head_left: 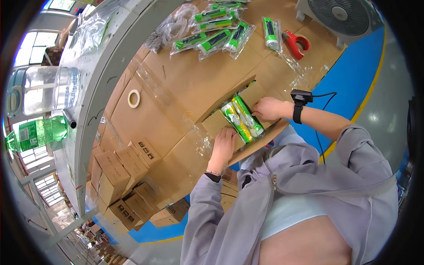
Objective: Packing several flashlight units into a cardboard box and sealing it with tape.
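Note:
An open cardboard box (pixel 240 154) stands on the near edge of the cardboard-covered table, its flaps folded outward. Green, yellow and white cylindrical items in clear plastic bags (pixel 240 117) lie side by side inside it. My left hand (pixel 224 143) is on the box's left flap, fingers bent at the flap's inner edge. At the right flap, my right hand (pixel 268 108) has its fingers curled against the cardboard, close to the bagged items; its fingertips are partly hidden. Neither hand holds a bagged item.
Several green bagged items (pixel 215 40) and crumpled clear plastic (pixel 174 26) lie at the back. A red tape dispenser (pixel 297 44), a tape roll (pixel 134 98) and a fan (pixel 340 17) are around. Stacked cartons (pixel 110 176) stand left, below a grey shelf (pixel 95 84) with bottles.

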Available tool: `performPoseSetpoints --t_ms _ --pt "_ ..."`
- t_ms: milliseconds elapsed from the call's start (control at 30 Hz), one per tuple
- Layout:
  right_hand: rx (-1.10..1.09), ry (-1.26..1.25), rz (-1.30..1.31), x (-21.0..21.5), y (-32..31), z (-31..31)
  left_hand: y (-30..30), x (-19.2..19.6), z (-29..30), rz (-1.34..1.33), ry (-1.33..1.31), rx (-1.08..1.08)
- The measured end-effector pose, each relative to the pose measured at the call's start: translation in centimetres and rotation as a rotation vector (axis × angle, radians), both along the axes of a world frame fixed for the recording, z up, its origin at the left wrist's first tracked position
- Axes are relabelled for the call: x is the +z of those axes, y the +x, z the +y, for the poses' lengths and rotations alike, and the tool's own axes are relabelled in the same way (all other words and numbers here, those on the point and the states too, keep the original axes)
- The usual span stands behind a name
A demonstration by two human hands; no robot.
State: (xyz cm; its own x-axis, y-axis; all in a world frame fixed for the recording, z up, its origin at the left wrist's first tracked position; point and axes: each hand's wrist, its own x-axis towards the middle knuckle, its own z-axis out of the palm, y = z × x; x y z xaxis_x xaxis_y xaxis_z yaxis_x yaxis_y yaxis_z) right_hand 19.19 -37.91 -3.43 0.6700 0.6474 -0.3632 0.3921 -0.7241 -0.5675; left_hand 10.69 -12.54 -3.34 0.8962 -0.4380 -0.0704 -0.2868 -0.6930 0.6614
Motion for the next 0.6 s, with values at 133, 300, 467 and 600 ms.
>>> performPoseSetpoints --t_ms 133,300,467,600 --pt "-0.027 0.061 0.090 0.6 -1.1 -0.7 -1.1 3.4 0.2 0.140 0.040 -0.033" --pt "-0.003 0.212 0.092 0.7 -2.6 -1.7 -3.3 7.8 -0.4 0.130 0.133 -0.145" --pt "0.010 0.260 0.184 2.8 -1.5 -2.0 -4.0 3.2 0.0 0.036 0.165 0.088" --pt "-0.064 0.049 0.544 6.7 -1.0 -1.8 -1.6 2.3 0.0 -0.114 0.248 0.313"
